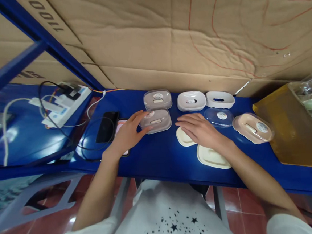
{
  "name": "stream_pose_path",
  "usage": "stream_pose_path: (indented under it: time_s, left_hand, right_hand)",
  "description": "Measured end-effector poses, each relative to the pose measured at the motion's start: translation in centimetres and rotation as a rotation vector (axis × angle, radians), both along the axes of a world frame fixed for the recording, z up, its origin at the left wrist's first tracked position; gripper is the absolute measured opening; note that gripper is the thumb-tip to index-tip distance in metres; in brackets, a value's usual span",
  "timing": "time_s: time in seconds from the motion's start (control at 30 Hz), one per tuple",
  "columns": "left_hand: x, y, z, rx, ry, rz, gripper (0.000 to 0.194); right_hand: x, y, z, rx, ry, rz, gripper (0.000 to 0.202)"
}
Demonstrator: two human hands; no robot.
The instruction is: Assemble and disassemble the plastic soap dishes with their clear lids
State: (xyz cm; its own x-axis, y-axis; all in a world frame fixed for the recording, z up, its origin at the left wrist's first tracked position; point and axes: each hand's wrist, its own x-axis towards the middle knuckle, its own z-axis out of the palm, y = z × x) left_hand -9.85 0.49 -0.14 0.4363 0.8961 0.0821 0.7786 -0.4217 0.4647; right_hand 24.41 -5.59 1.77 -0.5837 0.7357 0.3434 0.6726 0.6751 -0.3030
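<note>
My left hand [130,132] reaches to a grey lidded soap box [156,121] on the blue table [159,160], fingertips touching its left side. My right hand [199,129] lies flat, palm down, over a cream tray [183,138]; a second cream tray [212,157] sits under my wrist. Neither hand grips anything. Behind stand another grey lidded box [157,99], two white boxes [191,101] [220,99], a clear lid [219,117] and a beige lidded box [253,127] at the right.
A black phone [107,127] and a second phone lie left of my left hand, with cables running to a white power strip [64,103]. A yellow box [293,130] with bagged items stands at the right. Cardboard walls the back; a blue frame post rises at left.
</note>
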Motion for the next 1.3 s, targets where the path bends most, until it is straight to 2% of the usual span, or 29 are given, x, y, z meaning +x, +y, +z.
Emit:
stream_pose_path:
  time_s: [0.1, 0.17, 0.27, 0.37, 0.5, 0.6, 0.73, 0.83, 0.9, 1.0, 1.1, 1.2, 1.3]
  left_hand:
    - [-0.1, 0.4, 0.0, 0.012, -0.061, 0.023, 0.06]
    - [-0.1, 0.4, 0.1, 0.033, -0.049, 0.046, 0.058]
    - [-0.2, 0.5, 0.3, 0.047, 0.016, 0.091, 0.055]
    - [-0.3, 0.7, 0.0, 0.042, 0.039, 0.096, 0.053]
    - [0.0, 1.5, -1.1, 0.061, 0.04, 0.044, 0.053]
    - [0.6, 1.8, -1.4, 0.067, 0.055, 0.003, 0.054]
    - [1.7, 0.0, 0.1, 0.165, 0.01, -0.024, 0.053]
    - [2.3, -2.0, 1.7, 0.226, -0.075, -0.078, 0.05]
    - [2.5, -2.4, 2.3, 0.244, -0.084, -0.106, 0.048]
    - [2.7, -0.5, 2.6, 0.291, -0.035, -0.107, 0.047]
    - [2.8, 3.4, 2.8, 0.321, 0.033, -0.084, 0.045]
    - [2.9, 7.2, 3.1, 0.296, 0.082, -0.099, 0.047]
    - [3.4, 9.8, 3.2, 0.223, 0.15, -0.157, 0.048]
  right_hand:
    - [-3.7, 3.6, -0.4, 0.013, -0.085, 0.058, 0.032]
    - [-5.7, 4.8, -1.1, 0.018, -0.164, 0.069, 0.034]
    - [-7.7, 5.1, -2.3, 0.035, -0.286, 0.079, 0.043]
    - [-8.4, 4.0, -3.1, 0.029, -0.339, 0.08, 0.048]
    - [-8.3, 2.5, -2.8, -0.023, -0.33, 0.068, 0.051]
    - [-8.0, 1.9, -2.0, -0.055, -0.313, 0.066, 0.043]
    - [-6.8, 1.5, -0.8, -0.102, -0.224, 0.042, 0.036]
    - [-4.2, 1.2, 0.1, -0.154, -0.109, -0.006, 0.038]
    - [-1.9, 0.9, 0.5, -0.126, -0.087, -0.077, 0.041]
    - [1.3, 0.3, 0.8, -0.019, -0.147, -0.193, 0.041]
    - [3.4, -0.5, 0.6, 0.058, -0.228, -0.274, 0.04]
    - [4.2, -1.3, 0.2, 0.097, -0.269, -0.333, 0.042]
    - [4.0, -1.6, 0.0, 0.08, -0.24, -0.309, 0.044]
